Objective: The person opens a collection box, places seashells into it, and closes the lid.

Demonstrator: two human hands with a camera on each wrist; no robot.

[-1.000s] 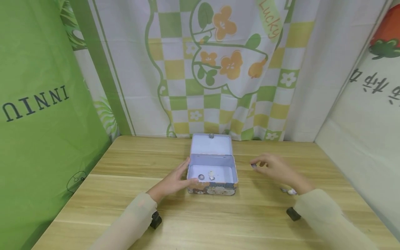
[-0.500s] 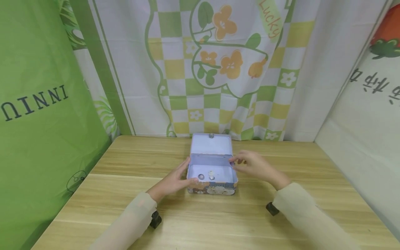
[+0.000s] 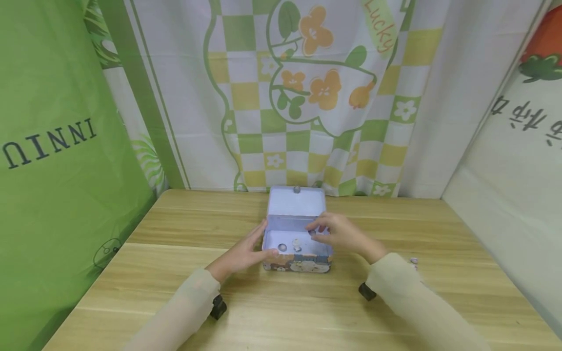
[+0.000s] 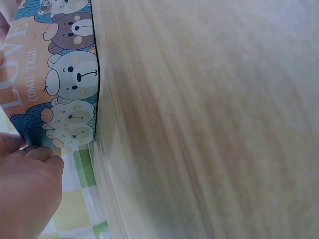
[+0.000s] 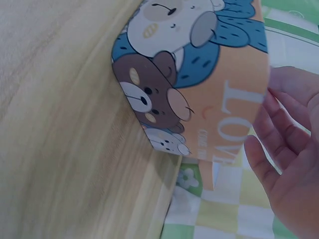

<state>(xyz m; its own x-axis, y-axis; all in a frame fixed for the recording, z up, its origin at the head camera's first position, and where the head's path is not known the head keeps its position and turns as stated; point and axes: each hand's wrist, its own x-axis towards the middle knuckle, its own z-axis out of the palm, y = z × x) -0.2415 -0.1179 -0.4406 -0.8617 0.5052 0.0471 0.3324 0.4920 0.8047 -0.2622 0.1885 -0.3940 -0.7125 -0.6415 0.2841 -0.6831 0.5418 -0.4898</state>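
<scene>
A small tin box [image 3: 296, 264] printed with bears stands at the middle of the table, its lid [image 3: 296, 202] raised at the back. My left hand [image 3: 240, 255] grips its left side, fingers along the wall and thumb over the front rim. Over the box's right part, my right hand [image 3: 344, 235] pinches a small dark round piece [image 3: 312, 232] between thumb and fingers. On the box floor lie a round shiny piece [image 3: 282, 247] and a pale pair [image 3: 297, 245]. In the right wrist view, the box wall [image 5: 219, 89] hides the pinched piece.
Small pieces [image 3: 414, 263] lie on the wooden table [image 3: 285, 312] beside the right sleeve. A thin dark cable [image 3: 107, 251] is at the left edge. A checkered curtain [image 3: 307, 122] hangs behind, with a green cloth [image 3: 57, 195] on the left.
My right hand has moved left from the table beside the box to over its inside, carrying the small round piece. My left hand and the box have stayed in place.
</scene>
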